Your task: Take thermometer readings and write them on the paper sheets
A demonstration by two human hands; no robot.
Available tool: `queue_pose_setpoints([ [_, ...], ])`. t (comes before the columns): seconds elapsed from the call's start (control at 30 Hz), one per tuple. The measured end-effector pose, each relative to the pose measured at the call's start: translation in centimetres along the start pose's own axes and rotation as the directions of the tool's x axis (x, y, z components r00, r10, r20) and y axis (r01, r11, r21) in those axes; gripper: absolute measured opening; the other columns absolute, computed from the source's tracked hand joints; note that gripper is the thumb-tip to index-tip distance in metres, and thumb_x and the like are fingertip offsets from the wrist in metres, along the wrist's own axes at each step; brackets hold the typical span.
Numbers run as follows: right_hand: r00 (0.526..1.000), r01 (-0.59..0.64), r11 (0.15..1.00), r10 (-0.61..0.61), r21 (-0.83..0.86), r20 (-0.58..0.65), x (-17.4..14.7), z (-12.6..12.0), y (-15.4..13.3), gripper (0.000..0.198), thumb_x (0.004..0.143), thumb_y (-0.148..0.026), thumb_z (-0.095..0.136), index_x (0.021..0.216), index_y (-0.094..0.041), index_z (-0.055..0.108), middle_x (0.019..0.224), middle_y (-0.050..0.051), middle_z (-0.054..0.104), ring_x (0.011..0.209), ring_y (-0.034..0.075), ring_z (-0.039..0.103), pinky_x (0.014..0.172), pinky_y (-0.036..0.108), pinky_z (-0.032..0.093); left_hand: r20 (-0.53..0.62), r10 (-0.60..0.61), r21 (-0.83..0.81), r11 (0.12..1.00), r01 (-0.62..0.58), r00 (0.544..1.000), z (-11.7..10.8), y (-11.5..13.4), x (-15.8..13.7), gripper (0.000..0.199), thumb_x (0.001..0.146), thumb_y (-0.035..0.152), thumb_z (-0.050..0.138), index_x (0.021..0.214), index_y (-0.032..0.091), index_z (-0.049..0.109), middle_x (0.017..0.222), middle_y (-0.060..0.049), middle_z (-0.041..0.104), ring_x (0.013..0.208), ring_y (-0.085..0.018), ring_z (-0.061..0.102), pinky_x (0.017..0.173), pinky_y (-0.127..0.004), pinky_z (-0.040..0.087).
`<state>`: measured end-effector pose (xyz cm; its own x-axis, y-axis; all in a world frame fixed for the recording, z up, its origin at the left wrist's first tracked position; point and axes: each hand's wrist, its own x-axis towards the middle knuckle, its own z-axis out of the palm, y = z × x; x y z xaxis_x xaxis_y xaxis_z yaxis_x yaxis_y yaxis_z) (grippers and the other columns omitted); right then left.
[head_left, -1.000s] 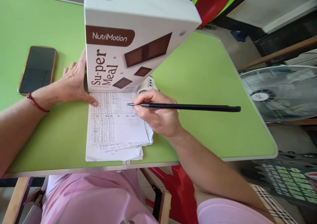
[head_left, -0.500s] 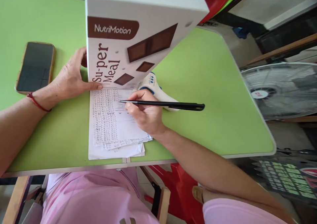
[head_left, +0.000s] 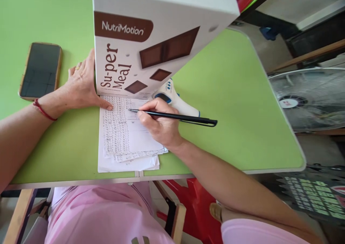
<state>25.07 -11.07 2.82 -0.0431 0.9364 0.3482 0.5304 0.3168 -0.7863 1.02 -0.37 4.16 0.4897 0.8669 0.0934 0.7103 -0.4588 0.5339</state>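
Note:
A black pen (head_left: pixel 188 118) is pinched in my right hand (head_left: pixel 163 127), its tip at the sheet by a column of handwriting. Beneath lies a small stack of papers (head_left: pixel 145 138) covered in dense written rows. My left hand (head_left: pixel 78 85) is spread at the left edge of an upright white NutriMotion Su-per Meal box (head_left: pixel 129 55). Its thumb rests on the top-left part of the sheet; the other fingers stretch along the box's side, their tips partly hidden. The box stands over the papers' far end.
A phone (head_left: pixel 41 71) lies face up on the green table (head_left: pixel 237 111) at left. Behind my right hand is a white and blue handheld device, like a thermometer (head_left: pixel 183 105). A fan (head_left: pixel 309 98) stands past the table's right edge, and a red stool (head_left: pixel 198 208) is below.
My left thumb has come off the box's front and down onto the paper. The pen has tilted slightly, with its tip near the same spot. The view has shifted a little.

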Motion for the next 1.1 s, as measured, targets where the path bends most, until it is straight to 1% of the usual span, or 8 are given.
queue_pose_setpoints([
  [0.17, 1.0, 0.018, 1.0, -0.018, 0.02, 0.01, 0.04, 0.09, -0.07, 0.014, 0.083, -0.035, 0.062, 0.074, -0.025, 0.06, 0.062, -0.003, 0.062, 0.053, 0.012, 0.051, 0.052, 0.027, 0.045, 0.013, -0.002, 0.0, 1.0, 0.002, 1.0, 0.13, -0.04, -0.02, 0.143, 0.041, 0.095, 0.068, 0.157, 0.025, 0.024, 0.158, -0.008, 0.034, 0.143, -0.055, 0.021, 0.115, -0.066, 0.016],
  [0.33, 0.998, 0.063, 0.997, -0.063, 0.042, 0.012, 0.04, 0.15, -0.03, 0.01, 0.083, -0.03, 0.064, 0.075, -0.025, 0.06, 0.063, -0.004, 0.062, 0.054, 0.011, 0.052, 0.053, 0.027, 0.045, 0.031, 0.0, 0.018, 1.0, 0.0, 1.0, 0.02, 0.41, -0.01, 0.137, 0.04, 0.093, 0.071, 0.154, 0.03, 0.029, 0.151, -0.009, 0.043, 0.143, -0.055, 0.021, 0.116, -0.065, 0.017],
  [0.47, 0.996, 0.087, 0.995, -0.088, 0.037, 0.024, 0.03, 0.15, -0.06, 0.009, 0.083, -0.028, 0.063, 0.076, -0.025, 0.059, 0.064, -0.004, 0.063, 0.055, 0.012, 0.052, 0.054, 0.027, 0.045, 0.032, -0.015, 0.026, 1.0, 0.014, 0.999, -0.03, 0.65, -0.04, 0.138, 0.041, 0.093, 0.07, 0.154, 0.026, 0.03, 0.15, -0.009, 0.043, 0.142, -0.055, 0.022, 0.116, -0.066, 0.016],
  [0.57, 0.994, 0.098, 0.995, -0.098, 0.023, 0.037, 0.04, 0.09, -0.08, 0.01, 0.085, -0.027, 0.063, 0.077, -0.024, 0.058, 0.065, -0.004, 0.062, 0.055, 0.011, 0.052, 0.055, 0.027, 0.045, 0.036, 0.004, 0.015, 1.0, -0.004, 0.999, -0.02, 0.53, -0.02, 0.139, 0.043, 0.093, 0.069, 0.156, 0.023, 0.027, 0.15, -0.009, 0.045, 0.142, -0.054, 0.022, 0.116, -0.067, 0.015],
  [0.67, 0.991, 0.126, 0.992, -0.126, 0.014, 0.04, 0.1, 0.05, 0.03, 0.01, 0.085, -0.026, 0.062, 0.076, -0.024, 0.058, 0.065, -0.004, 0.061, 0.055, 0.011, 0.051, 0.054, 0.026, 0.045, 0.032, 0.021, 0.017, 1.0, -0.021, 0.999, -0.01, 0.36, 0.05, 0.14, 0.042, 0.094, 0.068, 0.157, 0.024, 0.027, 0.149, -0.008, 0.046, 0.14, -0.055, 0.024, 0.116, -0.069, 0.015],
  [0.83, 0.982, 0.19, 0.981, -0.191, 0.046, 0.015, 0.24, 0.16, 0.29, 0.013, 0.086, -0.024, 0.062, 0.075, -0.023, 0.057, 0.062, -0.006, 0.059, 0.052, 0.009, 0.048, 0.049, 0.023, 0.04, 0.03, 0.006, 0.038, 0.999, -0.008, 1.0, -0.04, 0.51, 0.04, 0.138, 0.041, 0.096, 0.066, 0.156, 0.028, 0.031, 0.148, -0.009, 0.047, 0.14, -0.057, 0.023, 0.115, -0.067, 0.017],
  [0.93, 0.981, 0.195, 0.979, -0.195, 0.053, 0.009, 0.27, 0.21, 0.34, 0.012, 0.085, -0.022, 0.062, 0.074, -0.023, 0.057, 0.061, -0.006, 0.059, 0.052, 0.008, 0.049, 0.049, 0.023, 0.04, 0.049, 0.006, 0.033, 0.999, -0.007, 0.999, -0.02, 0.72, 0.02, 0.135, 0.043, 0.097, 0.063, 0.156, 0.03, 0.032, 0.149, -0.008, 0.046, 0.141, -0.057, 0.021, 0.114, -0.068, 0.014],
  [1.1, 0.984, 0.178, 0.984, -0.177, 0.008, -0.023, 0.21, 0.22, 0.5, 0.011, 0.086, -0.024, 0.061, 0.075, -0.023, 0.058, 0.063, -0.005, 0.06, 0.054, 0.009, 0.05, 0.051, 0.024, 0.043, 0.04, -0.023, 0.036, 0.999, 0.021, 0.999, 0.1, 0.85, 0.0, 0.144, 0.038, 0.097, 0.064, 0.158, 0.025, 0.029, 0.151, -0.007, 0.045, 0.137, -0.059, 0.021, 0.111, -0.072, 0.013],
])
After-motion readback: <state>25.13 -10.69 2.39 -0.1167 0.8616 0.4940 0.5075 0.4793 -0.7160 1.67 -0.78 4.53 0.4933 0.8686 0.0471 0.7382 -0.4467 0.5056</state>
